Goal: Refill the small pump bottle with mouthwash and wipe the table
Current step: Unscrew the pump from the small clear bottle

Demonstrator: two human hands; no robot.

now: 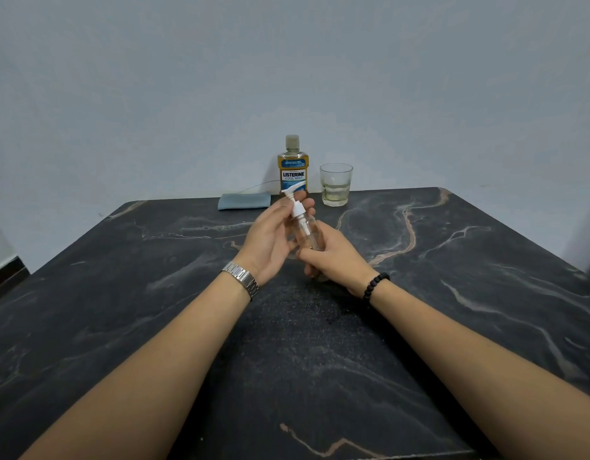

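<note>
— Clear plastic, that was the small pump bottle (pixel 307 234), and it looked empty. It was held tilted above the dark marbled surface (pixel 453 293), in the middle, between both hands.

— How did the hands sit on it?

— The right hand (pixel 333 255) had its fingers wrapped around the lower body. The left hand (pixel 270 239) cupped the upper part, fingers curled up by the white pump head (pixel 295 200).

— So which step was it?

— Opening, I judged. The pump was still on, and the mouthwash bottle (pixel 293 167) stood capped at the far edge, with a glass (pixel 335 184) just beside it and a folded grey cloth (pixel 244 200) to its left.

— And next?

— Steadying the body while twisting the collar loose, then lifting the pump out.
</note>
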